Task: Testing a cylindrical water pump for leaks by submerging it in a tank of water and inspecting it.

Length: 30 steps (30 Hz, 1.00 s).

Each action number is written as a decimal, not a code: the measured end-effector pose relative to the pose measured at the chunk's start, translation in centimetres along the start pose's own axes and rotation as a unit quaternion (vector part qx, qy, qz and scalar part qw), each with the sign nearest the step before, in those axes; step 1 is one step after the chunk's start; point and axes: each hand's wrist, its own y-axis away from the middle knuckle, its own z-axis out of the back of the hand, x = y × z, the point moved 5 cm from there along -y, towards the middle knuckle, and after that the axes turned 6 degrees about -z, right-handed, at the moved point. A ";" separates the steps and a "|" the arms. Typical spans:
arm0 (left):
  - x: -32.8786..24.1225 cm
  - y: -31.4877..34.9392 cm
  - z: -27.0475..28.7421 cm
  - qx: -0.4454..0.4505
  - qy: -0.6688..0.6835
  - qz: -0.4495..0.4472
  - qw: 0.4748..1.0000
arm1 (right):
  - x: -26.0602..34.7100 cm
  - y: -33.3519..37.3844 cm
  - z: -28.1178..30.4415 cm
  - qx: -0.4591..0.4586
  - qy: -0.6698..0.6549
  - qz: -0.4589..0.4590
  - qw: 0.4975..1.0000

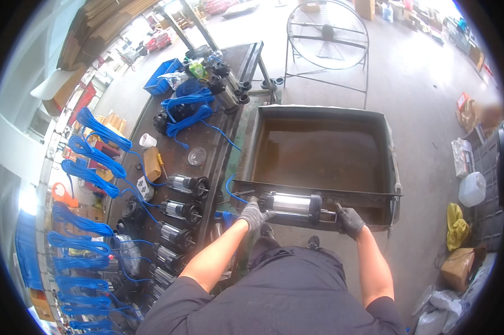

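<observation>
Workshop floor (414, 78), pale and wide, spreads behind everything that I see from my remote place. On the left stands the tabletop (176, 163), carrying a row of silver-and-black motors (176, 210). Straight ahead is the metal tank (319, 107) with brown liquid, crossed near its front by a dark bar (352, 193). Over this front part lies the cylindrical motor (292, 204), its long axis running left to right, nearly parallel with the bar. It is between my two hands, so neither is nearer. My left hand (253, 215) has its fingers curled on the left end, where the blue cable (229, 187) is; my right hand (349, 222) has its fingers closed at the shaft end, how tightly I cannot tell.
</observation>
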 end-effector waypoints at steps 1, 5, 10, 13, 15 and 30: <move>-0.2 0.2 0.1 -0.030 0.027 -0.015 0.999 | -0.1 0.1 0.6 -0.069 0.049 -0.023 0.996; -0.5 -0.2 -0.3 -0.048 0.171 -0.109 0.978 | -0.4 -0.4 -0.3 -0.076 -0.028 0.048 0.996; 0.8 -1.0 -1.1 -0.029 0.150 -0.085 0.985 | -1.7 -1.8 -0.9 -0.028 -0.253 0.010 0.967; 0.9 -0.9 -0.8 -0.043 0.099 -0.056 0.993 | -2.2 -2.2 -0.2 -0.111 -0.109 -0.055 0.986; 0.5 -0.7 -0.6 -0.041 0.093 -0.045 0.994 | -2.0 -1.9 0.0 -0.110 -0.110 0.003 0.988; -1.1 0.4 0.1 -0.048 0.112 -0.049 0.991 | -1.3 0.2 1.7 -0.145 0.320 0.260 0.899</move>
